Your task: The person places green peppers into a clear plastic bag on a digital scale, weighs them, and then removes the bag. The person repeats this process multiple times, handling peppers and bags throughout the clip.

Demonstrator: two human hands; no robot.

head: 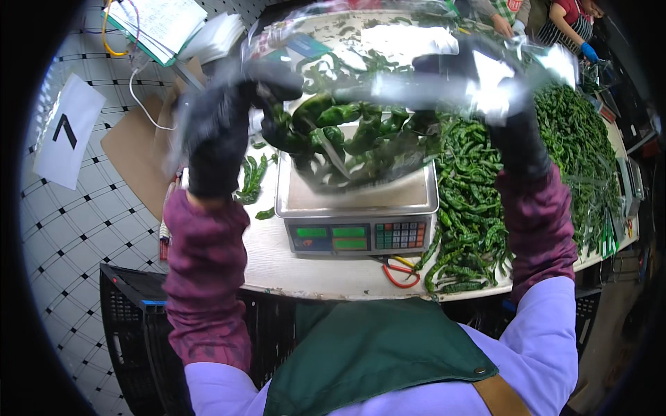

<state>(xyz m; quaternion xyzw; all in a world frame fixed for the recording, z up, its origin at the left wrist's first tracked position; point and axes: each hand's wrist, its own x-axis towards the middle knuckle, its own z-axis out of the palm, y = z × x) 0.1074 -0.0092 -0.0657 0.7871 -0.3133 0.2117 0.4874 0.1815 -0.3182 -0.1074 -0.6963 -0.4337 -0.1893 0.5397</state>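
Black gloves cover both hands, and motion blurs them. A clear plastic bag (364, 169) of green peppers (333, 117) is stretched between them above a digital scale (359, 229). My left hand (223, 119) grips the bag's left side. On the opposite side, my right hand (489, 83) grips the bag's film, partly hidden behind bright glare. The peppers sit low in the bag, over the scale's metal pan (359, 200). Whether the bag's bottom touches the pan, I cannot tell. Green figures glow on the scale's displays.
Loose long green peppers (468, 192) are heaped right of the scale, with a larger pile (572, 130) beyond. Red-handled scissors (400, 275) lie at the table's front edge (322, 294). Black crates (125, 312) stand below left. Co-workers' hands (502, 26) are at the far right.
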